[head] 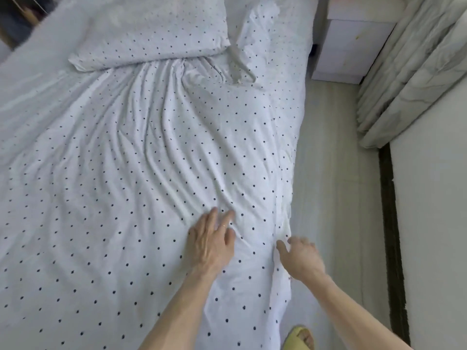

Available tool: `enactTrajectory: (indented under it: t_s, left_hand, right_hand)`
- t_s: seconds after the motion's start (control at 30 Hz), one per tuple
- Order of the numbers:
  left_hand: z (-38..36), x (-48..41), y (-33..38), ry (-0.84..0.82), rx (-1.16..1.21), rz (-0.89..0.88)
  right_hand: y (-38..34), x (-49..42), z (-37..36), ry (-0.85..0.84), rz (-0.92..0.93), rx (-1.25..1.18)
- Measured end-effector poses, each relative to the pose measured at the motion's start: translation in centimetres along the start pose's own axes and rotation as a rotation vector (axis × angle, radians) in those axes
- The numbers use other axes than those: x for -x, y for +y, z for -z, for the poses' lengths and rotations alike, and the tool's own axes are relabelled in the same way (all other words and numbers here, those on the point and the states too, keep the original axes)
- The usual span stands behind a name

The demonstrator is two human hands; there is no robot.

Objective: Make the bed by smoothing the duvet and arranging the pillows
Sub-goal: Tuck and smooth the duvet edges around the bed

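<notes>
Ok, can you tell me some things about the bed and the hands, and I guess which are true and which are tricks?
1. The left hand lies flat on the dotted duvet. True.
2. The duvet is perfectly smooth. False: long wrinkles run from the pillow down toward the hands.
3. The right hand is at the duvet's edge, by the floor. True.
4. The pillow is on the floor. False: it lies at the head of the bed.
5. A yellow slipper shows at the bottom. True.

Wrinkled dotted duvet (156, 173), pillow (156, 34) seemingly atop
</notes>
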State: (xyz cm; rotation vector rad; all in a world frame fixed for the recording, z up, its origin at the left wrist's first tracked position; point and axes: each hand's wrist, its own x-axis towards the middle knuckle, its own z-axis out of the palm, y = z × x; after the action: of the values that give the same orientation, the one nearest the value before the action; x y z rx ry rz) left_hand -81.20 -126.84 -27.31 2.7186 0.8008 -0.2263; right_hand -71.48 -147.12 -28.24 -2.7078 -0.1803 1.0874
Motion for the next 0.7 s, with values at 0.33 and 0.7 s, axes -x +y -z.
enactTrajectory:
  t_s: [0.33, 0.7]
  left_hand:
    - [-1.5, -2.0, 3.4, -0.003, 0.133, 0.248]
    - [-0.4, -6.6, 8.8, 0.047, -0.038, 0.168]
  right_hand:
    - [-10.4, -9.5, 8.1, -0.445, -0.031, -1.049]
    - [0.4, -9.5, 10.5, -0.098, -0.041, -0.100]
